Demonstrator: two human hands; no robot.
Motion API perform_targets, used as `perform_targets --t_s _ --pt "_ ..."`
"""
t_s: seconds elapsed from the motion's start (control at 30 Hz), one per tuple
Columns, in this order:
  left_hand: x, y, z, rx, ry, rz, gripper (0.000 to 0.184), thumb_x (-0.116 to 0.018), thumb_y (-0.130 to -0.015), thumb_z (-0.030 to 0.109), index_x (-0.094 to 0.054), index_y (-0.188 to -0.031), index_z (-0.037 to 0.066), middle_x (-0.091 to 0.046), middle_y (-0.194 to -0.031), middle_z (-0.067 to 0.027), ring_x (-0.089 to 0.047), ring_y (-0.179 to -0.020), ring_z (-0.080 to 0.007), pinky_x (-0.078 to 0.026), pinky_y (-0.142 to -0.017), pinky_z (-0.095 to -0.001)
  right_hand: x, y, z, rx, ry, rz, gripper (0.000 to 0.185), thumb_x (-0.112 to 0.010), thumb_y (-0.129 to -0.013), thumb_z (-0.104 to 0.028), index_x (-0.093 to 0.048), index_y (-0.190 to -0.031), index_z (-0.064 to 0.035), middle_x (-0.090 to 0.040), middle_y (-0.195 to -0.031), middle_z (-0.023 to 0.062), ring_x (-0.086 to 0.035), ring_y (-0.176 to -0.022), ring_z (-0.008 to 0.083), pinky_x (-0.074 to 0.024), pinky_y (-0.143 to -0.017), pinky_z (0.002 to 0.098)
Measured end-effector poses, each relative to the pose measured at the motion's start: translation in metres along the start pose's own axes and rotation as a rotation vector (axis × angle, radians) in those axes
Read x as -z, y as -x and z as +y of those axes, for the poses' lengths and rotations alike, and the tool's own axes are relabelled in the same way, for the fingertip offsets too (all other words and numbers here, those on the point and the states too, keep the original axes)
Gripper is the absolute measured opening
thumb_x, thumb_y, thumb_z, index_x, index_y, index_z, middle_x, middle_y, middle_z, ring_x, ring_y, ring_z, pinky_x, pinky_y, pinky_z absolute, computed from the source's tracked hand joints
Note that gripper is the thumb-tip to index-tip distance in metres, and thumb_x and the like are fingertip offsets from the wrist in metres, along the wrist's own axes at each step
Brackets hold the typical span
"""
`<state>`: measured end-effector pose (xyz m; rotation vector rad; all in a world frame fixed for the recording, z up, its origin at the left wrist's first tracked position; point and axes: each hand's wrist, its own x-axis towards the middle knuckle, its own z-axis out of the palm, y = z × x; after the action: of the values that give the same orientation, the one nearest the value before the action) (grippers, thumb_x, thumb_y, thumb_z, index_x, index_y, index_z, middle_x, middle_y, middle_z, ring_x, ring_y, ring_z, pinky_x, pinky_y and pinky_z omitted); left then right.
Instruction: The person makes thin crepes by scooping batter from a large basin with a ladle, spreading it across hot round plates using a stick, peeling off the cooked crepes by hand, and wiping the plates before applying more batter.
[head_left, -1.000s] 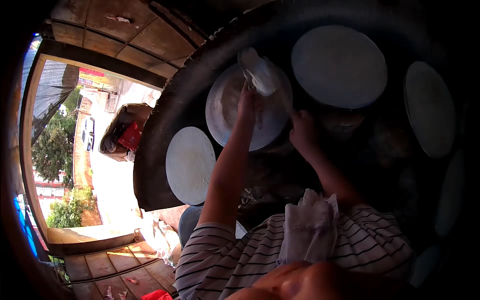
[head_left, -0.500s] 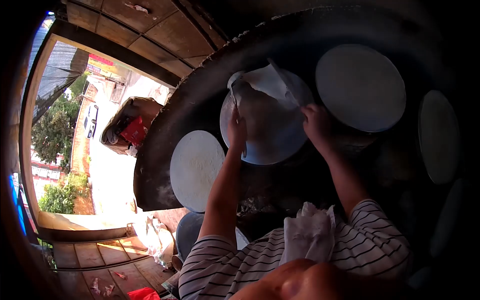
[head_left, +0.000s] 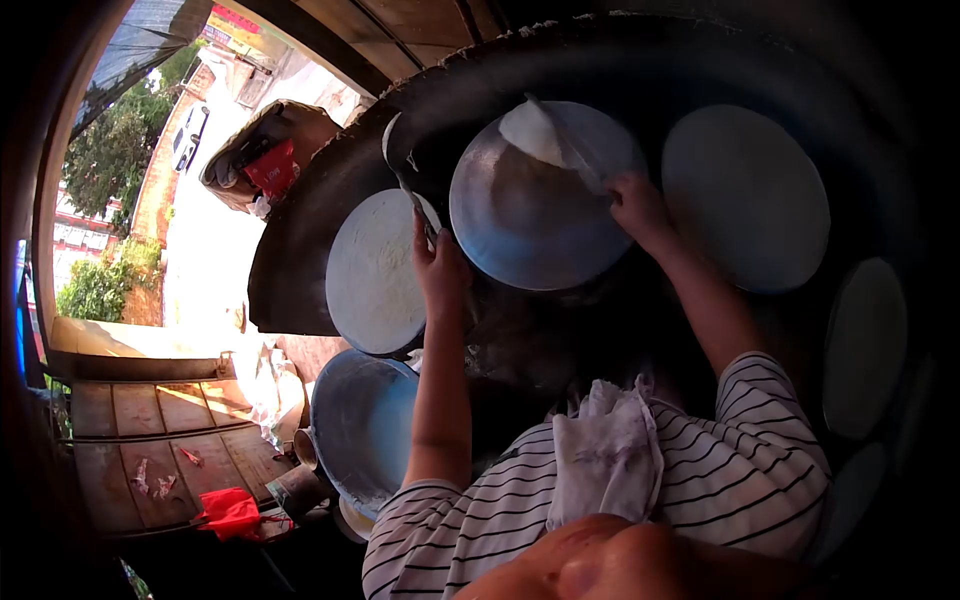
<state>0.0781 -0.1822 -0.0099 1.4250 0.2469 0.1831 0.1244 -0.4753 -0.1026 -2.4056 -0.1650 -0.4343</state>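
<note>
My left hand (head_left: 440,272) is closed around the handle of a ladle (head_left: 404,185), whose pale, curved end points away from me beyond the left pan. Below it a round white pancake (head_left: 375,275) covers that pan. My right hand (head_left: 636,208) grips a flat scraper (head_left: 580,165), slanted over the upper right of the middle round pan (head_left: 530,240). A white, batter-like patch (head_left: 532,130) lies beside the blade; whether it sticks to the blade or the pan I cannot tell. The rest of the middle pan shows bare, brownish metal.
Another round white pancake (head_left: 745,200) lies on the right, with further pale discs (head_left: 866,345) beyond it. The dark stove rim (head_left: 300,275) curves around the pans. By my left elbow stands a bucket (head_left: 350,440) with whitish liquid. A red bag (head_left: 230,512) lies at lower left.
My left hand has moved the ladle from the middle pan to above the left one. The white patch on the middle pan looks smaller. My view has shifted, showing more of the bucket.
</note>
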Motion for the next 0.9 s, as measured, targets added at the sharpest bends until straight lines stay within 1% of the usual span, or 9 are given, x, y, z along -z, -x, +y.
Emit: perform_targets --t_s 0.17,0.33,0.4,0.43,0.5,0.6,0.77,0.83,0.9 --pt "-0.037 0.035 -0.005 -0.023 -0.021 0.175 0.061 -0.047 -0.092 0.007 -0.022 -0.147 0.013 -0.037 -0.054 0.0038 -0.037 -0.041 -0.0050 -0.030 -0.036 -0.0196 -0.023 -0.036 0.002 0.181 -0.239 -0.194 0.023 -0.057 -0.071 0.001 -0.069 -0.088 -0.0064 -0.062 -0.092 0.0109 -0.058 -0.091 0.0318 -0.0466 -0.080 0.0416" --pt "-0.053 0.078 -0.014 -0.018 -0.102 0.222 0.060 -0.045 -0.094 0.008 -0.020 -0.147 0.013 -0.040 -0.053 0.0028 -0.036 -0.039 -0.0058 -0.030 -0.035 -0.0215 0.025 -0.036 0.026 0.421 -0.338 -0.455 0.030 -0.059 -0.066 -0.001 -0.070 -0.093 -0.0055 -0.064 -0.097 0.0094 -0.058 -0.091 0.0312 -0.0460 -0.084 0.0379" --pt "-0.059 0.093 -0.012 0.013 -0.172 0.244 0.059 -0.046 -0.094 0.009 -0.021 -0.147 0.013 -0.040 -0.053 0.0027 -0.036 -0.038 -0.0060 -0.030 -0.035 -0.0218 0.039 -0.069 0.065 0.292 -0.404 -0.428 0.030 -0.060 -0.066 0.000 -0.071 -0.094 -0.0053 -0.065 -0.100 0.0074 -0.058 -0.092 0.0286 -0.0466 -0.085 0.0370" --pt "-0.064 0.096 -0.016 0.028 -0.165 0.249 0.058 -0.045 -0.094 0.007 -0.022 -0.147 0.012 -0.045 -0.058 0.0032 -0.038 -0.041 -0.0047 -0.031 -0.037 -0.0205 0.035 -0.086 0.080 0.235 -0.224 -0.232 0.029 -0.059 -0.068 0.001 -0.071 -0.093 -0.0053 -0.065 -0.098 0.0074 -0.058 -0.093 0.0284 -0.0473 -0.084 0.0377" --pt "-0.076 0.092 -0.020 0.055 -0.175 0.221 0.057 -0.045 -0.093 0.004 -0.024 -0.146 0.011 -0.054 -0.069 0.0044 -0.041 -0.045 -0.0022 -0.032 -0.040 -0.0180 0.025 -0.112 0.085 0.274 -0.055 -0.220 0.028 -0.058 -0.070 0.001 -0.071 -0.094 -0.0067 -0.065 -0.097 0.0078 -0.058 -0.094 0.0293 -0.0478 -0.082 0.0382" --pt "-0.095 0.088 -0.027 0.162 -0.167 0.227 0.055 -0.044 -0.093 0.002 -0.027 -0.145 0.006 -0.055 -0.122 -0.0080 -0.056 -0.092 -0.0089 -0.045 -0.076 -0.0213 -0.005 -0.114 0.039 0.457 -0.032 -0.508 0.029 -0.057 -0.067 0.001 -0.070 -0.092 -0.0068 -0.064 -0.095 0.0085 -0.058 -0.094 0.0304 -0.0479 -0.081 0.0383" --pt "-0.080 0.162 -0.067 0.228 -0.471 0.189 0.058 -0.048 -0.092 0.004 -0.029 -0.146 0.013 -0.051 -0.133 -0.0104 -0.053 -0.113 -0.0156 -0.042 -0.091 -0.0264 -0.002 -0.084 0.029 0.593 -0.389 -0.650 0.028 -0.060 -0.065 0.001 -0.070 -0.090 -0.0063 -0.065 -0.094 0.0104 -0.058 -0.095 0.0306 -0.0472 -0.083 0.0376" --pt "-0.077 0.197 -0.066 0.273 -0.652 0.128 0.060 -0.052 -0.090 0.006 -0.031 -0.145 0.017 -0.053 -0.132 -0.0115 -0.054 -0.095 -0.0120 -0.044 -0.081 -0.0247 0.028 -0.087 0.038 0.684 -0.381 -0.725 0.028 -0.059 -0.065 0.001 -0.070 -0.089 -0.0047 -0.066 -0.094 0.0106 -0.059 -0.093 0.0306 -0.0476 -0.082 0.0368" --pt "-0.074 0.205 -0.072 0.227 -0.740 0.048 0.061 -0.055 -0.089 0.007 -0.032 -0.144 0.018 -0.056 -0.127 -0.0138 -0.052 -0.070 -0.0094 -0.044 -0.067 -0.0227 0.024 -0.126 0.068 0.499 -0.448 -0.658 0.029 -0.059 -0.064 0.002 -0.070 -0.090 -0.0037 -0.066 -0.094 0.0101 -0.060 -0.091 0.0302 -0.0481 -0.081 0.0358"
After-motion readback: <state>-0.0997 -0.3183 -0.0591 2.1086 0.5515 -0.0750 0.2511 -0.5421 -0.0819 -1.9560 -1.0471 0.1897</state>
